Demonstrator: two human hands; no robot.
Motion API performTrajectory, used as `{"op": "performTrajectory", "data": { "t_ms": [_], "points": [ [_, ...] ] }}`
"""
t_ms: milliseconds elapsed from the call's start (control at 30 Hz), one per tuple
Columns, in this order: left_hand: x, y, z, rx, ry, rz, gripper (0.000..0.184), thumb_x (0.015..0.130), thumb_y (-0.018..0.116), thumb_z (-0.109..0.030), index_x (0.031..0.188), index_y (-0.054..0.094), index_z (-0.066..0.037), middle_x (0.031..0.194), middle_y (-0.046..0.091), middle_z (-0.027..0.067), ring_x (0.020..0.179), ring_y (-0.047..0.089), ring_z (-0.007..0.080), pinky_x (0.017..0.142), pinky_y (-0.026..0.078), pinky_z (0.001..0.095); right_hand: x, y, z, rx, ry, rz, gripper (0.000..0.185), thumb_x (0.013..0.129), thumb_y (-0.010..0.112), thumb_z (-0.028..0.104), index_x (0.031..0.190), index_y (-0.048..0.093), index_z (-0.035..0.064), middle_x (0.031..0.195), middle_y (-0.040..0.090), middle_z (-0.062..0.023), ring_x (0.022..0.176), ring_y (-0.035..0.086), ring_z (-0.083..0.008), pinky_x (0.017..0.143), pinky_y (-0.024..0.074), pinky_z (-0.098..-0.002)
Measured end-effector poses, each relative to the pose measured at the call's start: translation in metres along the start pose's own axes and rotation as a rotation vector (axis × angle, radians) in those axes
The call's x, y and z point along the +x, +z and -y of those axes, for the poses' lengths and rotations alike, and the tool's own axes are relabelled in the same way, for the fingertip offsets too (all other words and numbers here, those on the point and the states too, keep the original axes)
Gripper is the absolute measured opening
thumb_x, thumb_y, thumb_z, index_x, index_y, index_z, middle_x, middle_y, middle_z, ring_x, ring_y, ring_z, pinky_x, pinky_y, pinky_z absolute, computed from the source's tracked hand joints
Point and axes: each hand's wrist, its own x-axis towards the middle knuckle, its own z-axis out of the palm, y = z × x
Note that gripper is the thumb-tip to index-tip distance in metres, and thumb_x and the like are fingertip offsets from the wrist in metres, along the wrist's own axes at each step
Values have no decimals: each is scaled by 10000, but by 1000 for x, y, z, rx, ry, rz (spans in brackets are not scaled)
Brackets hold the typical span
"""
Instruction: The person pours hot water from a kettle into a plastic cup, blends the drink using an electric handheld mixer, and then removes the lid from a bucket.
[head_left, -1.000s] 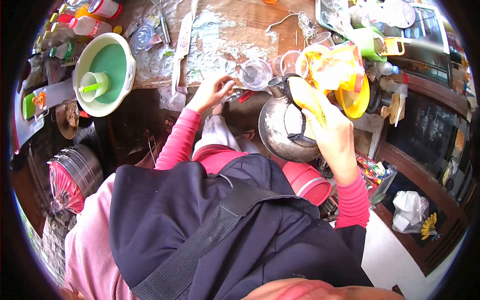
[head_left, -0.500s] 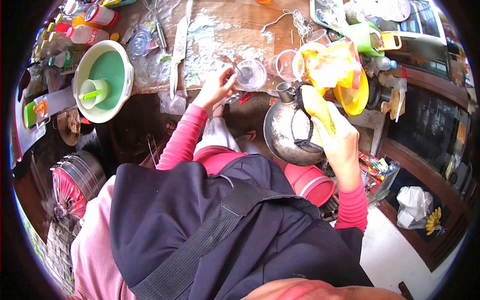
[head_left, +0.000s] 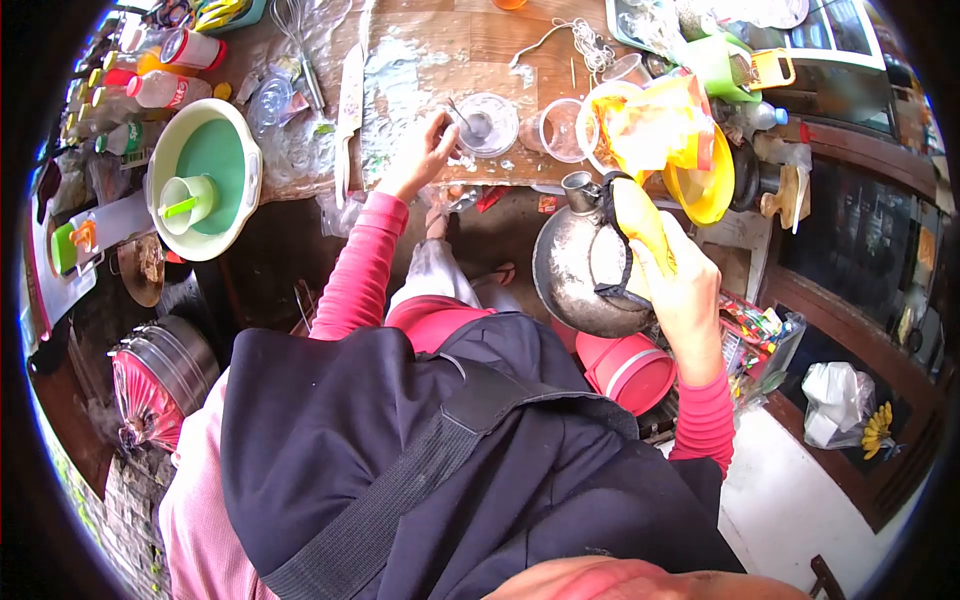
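My right hand (head_left: 680, 275) grips the handle of a soot-darkened metal kettle (head_left: 575, 262) through a folded yellow cloth (head_left: 640, 222). The kettle hangs in front of the table edge with its short round neck toward the table. On the table stands a clear plastic cup (head_left: 497, 138) holding some pale contents, with a spoon (head_left: 461, 116) leaning out of it to the upper left. Close against the cup's left side is my left hand (head_left: 427, 157), its fingers bent and apart. Whether they touch the cup or the spoon handle, I cannot tell.
More clear cups (head_left: 563, 130) stand right of the first, beside an orange-yellow bag (head_left: 665, 125) and a yellow basin (head_left: 706, 190). Left are a knife (head_left: 349, 120), a whisk (head_left: 305, 62) and a white basin (head_left: 250, 175) of greenish liquid. A red bucket (head_left: 635, 370) stands below the kettle.
The cup with the spoon has shifted away from the table edge, and my left hand has moved up and left with it. The kettle stays in my right hand, nearly unmoved.
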Motion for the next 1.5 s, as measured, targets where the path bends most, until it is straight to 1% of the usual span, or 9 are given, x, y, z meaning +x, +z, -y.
{"op": "performTrajectory", "data": {
  "t_ms": [567, 600, 633, 700, 867, 933, 1067, 1333, 1500],
  "points": [
    [-27, -12, 24, 134, 64, -88, 263, 954, 523, -246, 1018, 565, 6, 774, 604, 27, 675, 545, 79, 607, 440, 240, 17, 3, 15, 101, -56, 40, 408, 816, 678, 142, 1169, 561, -25, 984, 640, -227, 913, 646, -340, 776, 505, -364],
    [-30, -12, 30, 169, 117, -139, 273, 944, 541, -262, 1029, 572, -4, 783, 613, 41, 687, 558, 98, 622, 450, 263, 15, 2, 11, 110, -71, 22, 408, 815, 677, 143, 1176, 562, -10, 991, 637, -227, 921, 643, -342, 779, 504, -363],
    [-35, -17, 25, 307, -49, -98, 274, 931, 558, -268, 1021, 581, -10, 803, 624, 67, 699, 578, 126, 649, 465, 284, 14, -2, 12, 191, -67, 7, 428, 806, 677, 137, 1197, 553, 14, 1000, 635, -224, 929, 633, -352, 780, 502, -362],
    [-41, -19, 42, 439, 92, -175, 251, 895, 581, -239, 1001, 599, -12, 775, 620, 123, 674, 576, 203, 648, 459, 349, 8, -6, 1, 123, -104, 11, 445, 806, 670, 153, 1209, 538, 19, 1028, 629, -217, 938, 626, -358, 793, 508, -371],
    [-57, -20, 44, 538, 68, 100, 226, 932, 528, -180, 823, 556, 16, 612, 505, 92, 584, 442, 126, 535, 385, 313, -28, -18, -28, 112, -45, -110, 427, 793, 682, 201, 1148, 557, -2, 1009, 623, -209, 878, 633, -367, 725, 527, -411],
    [-66, -10, 56, 403, 170, 183, 203, 929, 538, -164, 827, 565, 9, 621, 540, 104, 574, 500, 158, 557, 421, 337, -49, -35, -33, 152, 11, -201, 422, 789, 686, 189, 1130, 549, -19, 979, 625, -205, 826, 634, -382, 701, 529, -416],
    [-87, 21, 87, 648, 28, 452, 187, 907, 562, -176, 829, 593, -9, 656, 644, 132, 586, 640, 247, 563, 482, 359, -111, -68, -84, 174, 139, -359, 375, 784, 697, 149, 1085, 542, -11, 865, 627, -185, 759, 629, -371, 638, 506, -416],
    [-100, 158, 124, 980, 144, 752, 228, 854, 590, -242, 861, 641, -20, 683, 667, 140, 676, 676, 289, 622, 525, 382, -282, -136, -209, 107, 412, -677, 323, 817, 695, 217, 1015, 568, -4, 800, 640, -164, 715, 654, -309, 597, 498, -360],
    [-81, 249, 219, 566, -400, 814, 179, 857, 568, -226, 919, 602, -63, 845, 645, 121, 709, 671, 259, 592, 519, 436, -394, -171, -307, -8, 528, -773, 395, 807, 705, 251, 1057, 573, -24, 814, 636, -196, 712, 639, -330, 628, 488, -376]
  ]
}}
